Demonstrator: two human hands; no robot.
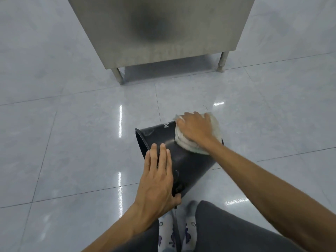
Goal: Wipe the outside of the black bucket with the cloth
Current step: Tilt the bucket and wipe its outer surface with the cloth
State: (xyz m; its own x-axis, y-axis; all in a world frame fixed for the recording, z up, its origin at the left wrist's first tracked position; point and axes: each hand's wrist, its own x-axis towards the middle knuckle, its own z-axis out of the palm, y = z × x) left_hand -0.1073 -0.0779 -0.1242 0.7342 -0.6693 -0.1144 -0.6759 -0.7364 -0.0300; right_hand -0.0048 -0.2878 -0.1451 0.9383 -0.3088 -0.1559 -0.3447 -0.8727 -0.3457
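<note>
The black bucket lies tilted on its side on the tiled floor, its rim toward the left. My left hand lies flat on the bucket's near side by the rim and handle mount, fingers together, thumb hooked under. My right hand presses a crumpled white cloth against the bucket's wall near its base end. The bucket's bottom is hidden behind the cloth and my forearm.
A stainless steel cabinet on short legs stands just beyond the bucket. Glossy grey floor tiles spread all around. My knees in dark trousers and patterned socks are at the bottom edge.
</note>
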